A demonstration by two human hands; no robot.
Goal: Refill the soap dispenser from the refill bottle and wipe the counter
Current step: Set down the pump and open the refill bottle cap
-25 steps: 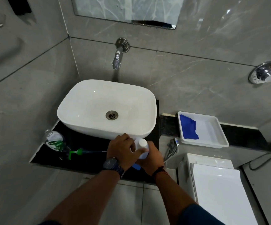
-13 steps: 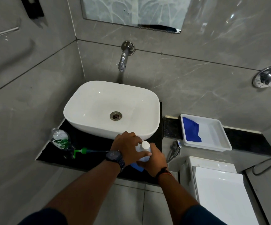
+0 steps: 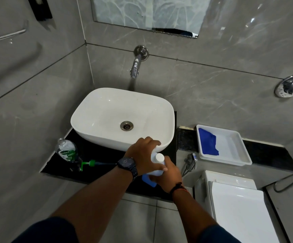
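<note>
Grey-tiled bathroom, black surface [image 3: 96, 155] under the white basin [image 3: 123, 118]. I see my left hand [image 3: 143, 153] and right hand [image 3: 170, 172] gripping the white plastic refill bottle [image 3: 158, 163] above the front edge; likely light, slick, squeezable, so hold its body.

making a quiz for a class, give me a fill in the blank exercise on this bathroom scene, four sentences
1. Both hands grip the white refill bottle, the left hand and the right hand, in front of the ____.
2. The blue cloth lies in a white ____.
3. The green pump lies on the black counter, so the clear dispenser bottle stands ____.
4. The left wrist wears a dark ____.

Missing words: sink; tray; open; watch
</note>
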